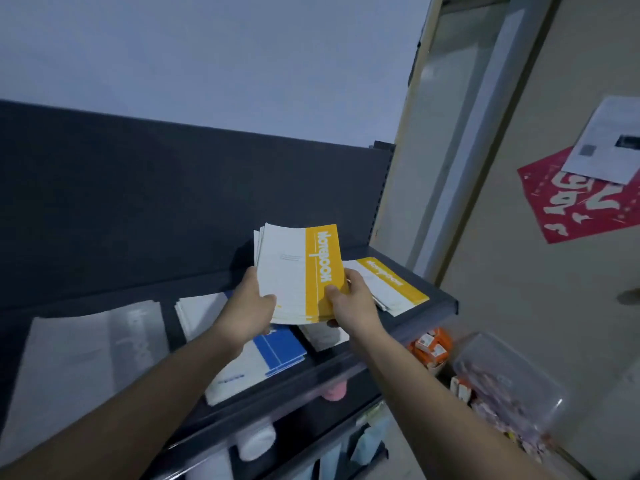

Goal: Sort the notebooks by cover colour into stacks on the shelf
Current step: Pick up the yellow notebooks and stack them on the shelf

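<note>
I log left hand [250, 301] and right hand [350, 299] both gripping the yellow notebook bundle [298, 271] above the shelf [169, 327], long axis pointing away; yellow stack [391, 285] lies rightward, nearer the right hand.

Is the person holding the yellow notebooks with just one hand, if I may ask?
No, the left hand and the right hand both grip the bundle of yellow notebooks.
</note>
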The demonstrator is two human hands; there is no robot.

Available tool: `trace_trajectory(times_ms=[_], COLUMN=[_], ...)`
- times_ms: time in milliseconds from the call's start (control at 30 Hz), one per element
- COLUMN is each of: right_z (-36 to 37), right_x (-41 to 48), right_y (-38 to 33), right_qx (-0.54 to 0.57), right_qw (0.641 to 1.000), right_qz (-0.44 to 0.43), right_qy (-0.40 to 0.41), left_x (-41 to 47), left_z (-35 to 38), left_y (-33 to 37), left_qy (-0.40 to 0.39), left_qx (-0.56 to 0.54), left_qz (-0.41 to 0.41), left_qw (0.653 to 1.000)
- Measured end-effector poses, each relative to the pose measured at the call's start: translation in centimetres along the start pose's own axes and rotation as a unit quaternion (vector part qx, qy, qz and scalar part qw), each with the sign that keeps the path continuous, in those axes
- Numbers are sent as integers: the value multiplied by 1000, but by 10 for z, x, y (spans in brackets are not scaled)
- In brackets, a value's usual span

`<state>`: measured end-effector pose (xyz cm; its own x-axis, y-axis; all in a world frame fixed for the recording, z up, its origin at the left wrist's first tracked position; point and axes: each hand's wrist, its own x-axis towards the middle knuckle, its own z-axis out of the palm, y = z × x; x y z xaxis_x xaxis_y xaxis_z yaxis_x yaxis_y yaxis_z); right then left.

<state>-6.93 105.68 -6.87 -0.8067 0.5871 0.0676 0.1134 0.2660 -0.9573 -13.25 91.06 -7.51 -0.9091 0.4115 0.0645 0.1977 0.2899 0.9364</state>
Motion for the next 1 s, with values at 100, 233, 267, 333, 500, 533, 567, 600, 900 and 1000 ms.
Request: trace_trajectory(times_ms=[100,233,267,333,500,533,567,600,900,1000], right_z=[-37,-74,-82,-99,-130,-134,-138,-142,-157,-162], right_x=[22,52,60,75,121,131,141,150,207,215], right_y=[10,27,31,39,58,62,65,69,107,116], right_qx=[-24,-35,-39,-55,-97,-107,-116,-120,-242,-278], right_qw=[1000,999,999,997,994,993,992,991,968,958], right_qz=[10,33,36,43,48,48,48,50,53,37], right_qy=[-4,6,10,11,-1,-3,-6,-11,-47,-58], left_x=[11,31,36,48,84,93,101,108,135,136], left_z=[40,82,91,109,147,153,159,164,201,206], left_y=[14,28,31,37,44,43,42,42,30,34], left_qy=[-1,-16,-23,-42,-84,-88,-91,-96,-119,-122], left_qx=[4,14,19,24,41,47,54,64,188,268], left_qz=[-15,-19,-23,-35,-64,-68,-72,-75,-80,-71], left_qw=[1000,1000,999,998,994,993,992,991,972,953])
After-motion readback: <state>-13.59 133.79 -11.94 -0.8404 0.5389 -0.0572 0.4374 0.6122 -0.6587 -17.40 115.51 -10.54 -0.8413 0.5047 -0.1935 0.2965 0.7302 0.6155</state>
